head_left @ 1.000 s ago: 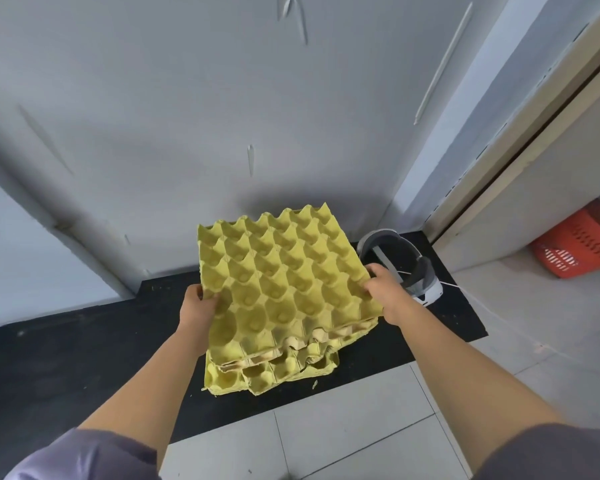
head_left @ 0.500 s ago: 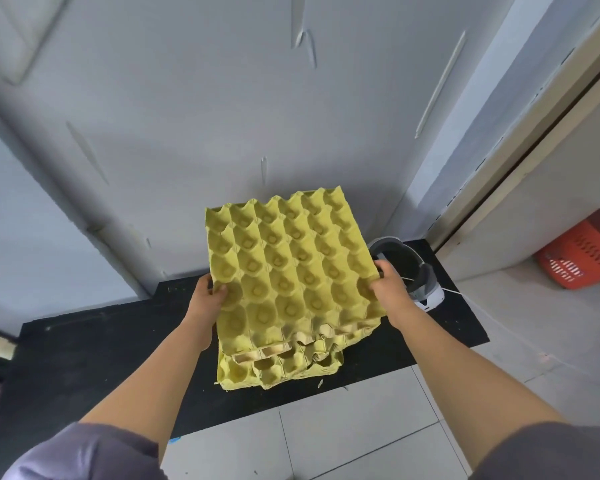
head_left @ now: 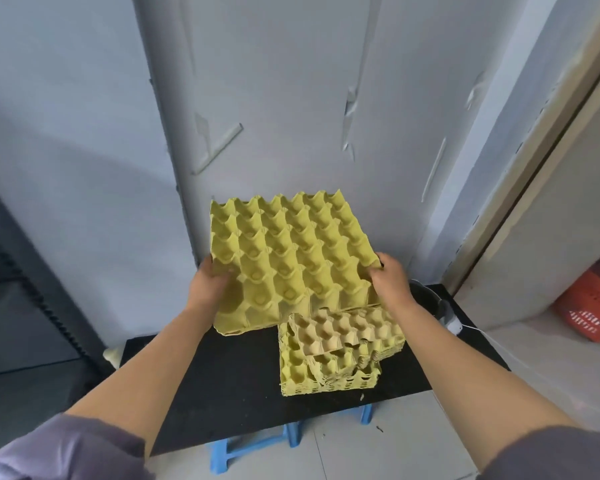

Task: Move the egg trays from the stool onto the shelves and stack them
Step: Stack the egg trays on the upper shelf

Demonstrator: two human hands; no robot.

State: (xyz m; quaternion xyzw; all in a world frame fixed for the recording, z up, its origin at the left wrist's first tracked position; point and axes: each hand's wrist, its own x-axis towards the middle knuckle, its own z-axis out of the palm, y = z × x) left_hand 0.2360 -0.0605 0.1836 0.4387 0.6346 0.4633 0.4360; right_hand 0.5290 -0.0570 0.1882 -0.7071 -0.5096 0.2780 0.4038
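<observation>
The left hand [head_left: 210, 289] and right hand [head_left: 390, 278] each curl round an opposite side edge of a yellow moulded-pulp egg tray [head_left: 291, 258], holding it tilted in the air with its far scalloped edge near the grey wall [head_left: 274, 116]. Its near edge overlaps the back of a ragged stack of dimpled trays [head_left: 333, 355]. That stack sits toward the right front edge of the matte black surface [head_left: 222, 375] on a blue stool [head_left: 250, 448].

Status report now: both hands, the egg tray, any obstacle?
Left hand, right hand grip yellow moulded-pulp egg tray, aloft. Stack of yellow trays rests on black board. No obstacle seen.
</observation>
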